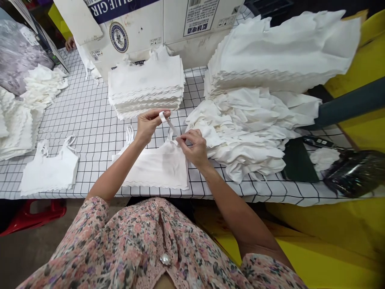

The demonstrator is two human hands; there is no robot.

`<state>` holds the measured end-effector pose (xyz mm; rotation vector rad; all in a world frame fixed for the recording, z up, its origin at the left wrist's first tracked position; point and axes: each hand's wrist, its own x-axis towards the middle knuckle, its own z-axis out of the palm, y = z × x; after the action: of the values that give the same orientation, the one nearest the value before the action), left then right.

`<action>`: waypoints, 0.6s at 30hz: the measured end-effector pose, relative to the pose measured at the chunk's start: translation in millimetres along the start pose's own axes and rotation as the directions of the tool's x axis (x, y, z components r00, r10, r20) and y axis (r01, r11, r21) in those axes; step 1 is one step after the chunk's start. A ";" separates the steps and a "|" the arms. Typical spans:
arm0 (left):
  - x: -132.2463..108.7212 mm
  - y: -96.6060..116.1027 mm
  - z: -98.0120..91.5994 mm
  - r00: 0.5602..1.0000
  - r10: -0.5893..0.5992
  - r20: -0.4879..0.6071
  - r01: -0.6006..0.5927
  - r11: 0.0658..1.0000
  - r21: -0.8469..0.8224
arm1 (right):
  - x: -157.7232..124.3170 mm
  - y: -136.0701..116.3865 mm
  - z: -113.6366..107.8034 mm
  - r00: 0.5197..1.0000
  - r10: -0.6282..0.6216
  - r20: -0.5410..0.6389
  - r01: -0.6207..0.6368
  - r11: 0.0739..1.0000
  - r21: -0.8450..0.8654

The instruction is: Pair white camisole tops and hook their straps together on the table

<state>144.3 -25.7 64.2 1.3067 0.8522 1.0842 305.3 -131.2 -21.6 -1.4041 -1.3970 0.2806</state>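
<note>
A white camisole top [156, 166] with a scalloped hem lies flat on a grid-patterned table [96, 138], with 2 shoulder straps rising from its upper edge. The left hand [148, 126] is raised above the top, its thumb and fingers clenched on 1 strap [170, 125], holding it taut. The right hand [194, 148] sits just right of that strap, its fingertips [180, 139] pinching the top where the strap joins it. Beyond the top lies a folded stack [146, 86] of similar garments. To its right are a crumpled pile [240, 136] and a taller stack [270, 56]; to its left, a second top [49, 166]. Well beyond it, a co-worker's hand [70, 43] shows beside a cardboard carton [168, 24].
</note>
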 end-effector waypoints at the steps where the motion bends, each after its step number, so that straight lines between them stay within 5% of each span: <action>1: -2.7 -0.3 -2.6 0.998 0.060 0.031 -0.060 0.998 0.019 | 0.1 -0.9 -1.1 1.000 0.002 -0.005 -0.002 1.000 -0.001; 4: -11.7 -2.7 -7.9 0.949 0.284 0.138 -0.295 0.953 0.066 | 0.0 -10.1 -5.2 0.999 0.025 -0.043 -0.023 0.999 0.040; 7: -18.2 -6.9 -9.9 0.833 0.499 0.238 -0.547 0.808 0.221 | 1.0 -27.0 -10.0 0.996 0.078 -0.046 -0.067 0.978 0.198; 10: -20.1 -11.0 -9.4 0.749 0.540 0.384 -0.660 0.658 0.362 | 4.6 -42.8 -12.9 0.991 0.122 0.055 -0.134 0.931 0.338; 12: -21.0 -11.8 -7.6 0.730 0.506 0.459 -0.677 0.629 0.383 | 7.6 -49.4 -13.2 0.983 0.142 0.115 -0.176 0.906 0.386; 14: -24.9 -9.9 -4.9 0.753 0.470 0.461 -0.648 0.652 0.394 | 10.1 -53.0 -12.9 0.969 0.206 0.138 -0.246 0.864 0.440; 18: -46.0 0.0 0.8 0.942 0.232 0.243 -0.304 0.897 0.321 | 12.2 -56.3 -12.5 0.924 0.369 0.099 -0.353 0.725 0.591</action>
<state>131.2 -69.6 59.9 1.8508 0.7508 1.0168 286.5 -142.8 33.0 -1.1120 -0.8713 0.8835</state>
